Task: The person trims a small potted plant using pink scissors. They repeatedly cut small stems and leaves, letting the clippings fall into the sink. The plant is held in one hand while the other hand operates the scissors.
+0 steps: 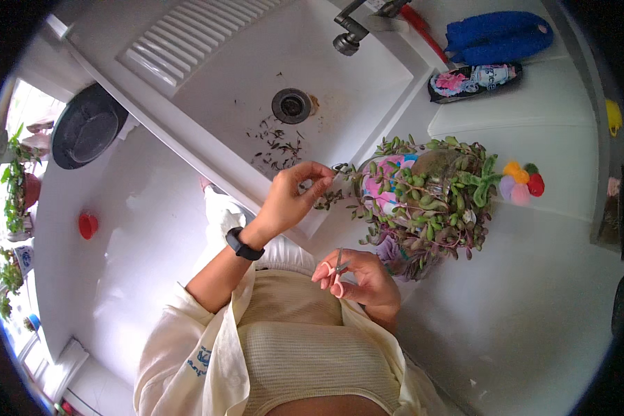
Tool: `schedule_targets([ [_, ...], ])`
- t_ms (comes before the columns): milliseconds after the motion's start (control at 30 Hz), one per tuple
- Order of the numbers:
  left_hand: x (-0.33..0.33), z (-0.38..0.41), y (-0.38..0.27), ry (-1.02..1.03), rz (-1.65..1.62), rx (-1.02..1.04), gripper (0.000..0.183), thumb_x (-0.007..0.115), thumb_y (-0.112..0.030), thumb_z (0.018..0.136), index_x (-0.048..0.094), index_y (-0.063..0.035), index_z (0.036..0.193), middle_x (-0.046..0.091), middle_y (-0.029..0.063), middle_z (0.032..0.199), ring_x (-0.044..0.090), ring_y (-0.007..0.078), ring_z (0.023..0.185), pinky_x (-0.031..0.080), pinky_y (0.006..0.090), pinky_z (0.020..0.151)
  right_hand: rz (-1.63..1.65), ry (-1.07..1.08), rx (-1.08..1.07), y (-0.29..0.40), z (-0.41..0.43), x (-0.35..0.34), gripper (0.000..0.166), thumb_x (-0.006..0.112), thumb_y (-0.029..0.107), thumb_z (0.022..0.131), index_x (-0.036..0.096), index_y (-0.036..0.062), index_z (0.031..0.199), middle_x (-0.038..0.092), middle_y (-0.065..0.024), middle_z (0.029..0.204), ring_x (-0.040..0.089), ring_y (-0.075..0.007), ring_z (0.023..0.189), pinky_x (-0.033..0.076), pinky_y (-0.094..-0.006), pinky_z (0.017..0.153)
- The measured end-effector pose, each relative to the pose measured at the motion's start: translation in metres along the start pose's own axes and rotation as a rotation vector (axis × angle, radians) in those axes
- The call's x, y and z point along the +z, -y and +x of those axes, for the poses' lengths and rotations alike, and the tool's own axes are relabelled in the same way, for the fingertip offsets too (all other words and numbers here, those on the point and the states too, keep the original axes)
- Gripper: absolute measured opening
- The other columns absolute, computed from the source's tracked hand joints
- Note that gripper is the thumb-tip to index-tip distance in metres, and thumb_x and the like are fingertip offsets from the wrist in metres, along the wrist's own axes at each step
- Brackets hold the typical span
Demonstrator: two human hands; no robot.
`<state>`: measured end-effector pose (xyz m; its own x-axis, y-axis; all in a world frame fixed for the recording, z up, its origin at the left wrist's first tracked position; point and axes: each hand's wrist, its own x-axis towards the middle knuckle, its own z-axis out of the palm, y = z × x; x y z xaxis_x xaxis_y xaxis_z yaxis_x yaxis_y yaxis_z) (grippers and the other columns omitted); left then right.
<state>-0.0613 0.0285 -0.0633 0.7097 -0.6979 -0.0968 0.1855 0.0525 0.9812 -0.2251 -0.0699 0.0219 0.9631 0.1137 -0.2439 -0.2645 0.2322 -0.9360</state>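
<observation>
A trailing succulent [429, 208] with plump green and purplish leaves spreads over a pot wrapped in pink and blue patterned material [377, 190], beside the sink. My left hand [299, 195] pinches a thin succulent stem [343, 171] between thumb and fingertips, over the sink's near right rim. Lower down, in front of my body, my right hand [372, 278] has small pink-handled scissors [338, 269] in its fingers, their blades spread and apart from the plant. Dark leaf bits [278, 145] lie scattered in the white sink [364, 88] around the drain [291, 106].
A dark faucet [348, 41] overhangs the sink. Blue gloves or cloth [499, 39] and a printed bottle [473, 82] rest on the right ledge. Pompom flowers [522, 182] stick out past the plant. A black basin [89, 126] and red cup [88, 225] are at left.
</observation>
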Motion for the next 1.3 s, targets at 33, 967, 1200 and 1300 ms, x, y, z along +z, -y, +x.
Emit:
schedule_targets([
  [33, -0.002, 0.002, 0.0, 0.021, 0.01, 0.013, 0.015, 0.064, -0.012, 0.088, 0.063, 0.0004, 0.097, 0.067, 0.0053, 0.088, 0.059, 0.0104, 0.08, 0.048, 0.0268, 0.071, -0.001, -0.006, 0.012, 0.001, 0.002, 0.001, 0.017, 0.067, 0.015, 0.086, 0.056, 0.0018, 0.086, 0.062, -0.0115, 0.098, 0.059, -0.01, 0.074, 0.049, -0.022, 0.064],
  [967, -0.003, 0.019, -0.008, 0.179, 0.061, 0.175, 0.045, 0.059, -0.018, 0.091, 0.048, -0.0041, 0.132, 0.066, 0.0111, 0.093, 0.061, 0.0209, 0.082, 0.048, 0.0336, 0.075, -0.124, -0.077, 0.2, 0.026, 0.041, 0.011, 0.016, 0.065, 0.012, 0.087, 0.057, 0.0018, 0.096, 0.062, -0.0074, 0.098, 0.061, -0.0099, 0.077, 0.049, -0.0234, 0.067],
  [1200, -0.004, 0.018, -0.01, 0.188, -0.08, 0.011, 0.025, 0.063, -0.018, 0.09, 0.062, 0.0004, 0.107, 0.067, 0.0071, 0.093, 0.06, 0.012, 0.08, 0.049, 0.0289, 0.074, -0.096, -0.101, 0.209, 0.029, 0.042, 0.012, 0.015, 0.065, 0.011, 0.086, 0.057, 0.0019, 0.095, 0.062, -0.0071, 0.098, 0.061, -0.0103, 0.077, 0.049, -0.0236, 0.067],
  [1300, -0.003, 0.018, 0.0, 0.205, -0.4, -0.074, 0.023, 0.061, -0.019, 0.092, 0.061, 0.0018, 0.102, 0.066, 0.0045, 0.091, 0.059, 0.0105, 0.081, 0.048, 0.0278, 0.075, -0.109, -0.083, 0.204, 0.028, 0.042, 0.009, 0.016, 0.065, 0.011, 0.086, 0.058, 0.0014, 0.097, 0.062, -0.0071, 0.098, 0.061, -0.0104, 0.077, 0.049, -0.0239, 0.068],
])
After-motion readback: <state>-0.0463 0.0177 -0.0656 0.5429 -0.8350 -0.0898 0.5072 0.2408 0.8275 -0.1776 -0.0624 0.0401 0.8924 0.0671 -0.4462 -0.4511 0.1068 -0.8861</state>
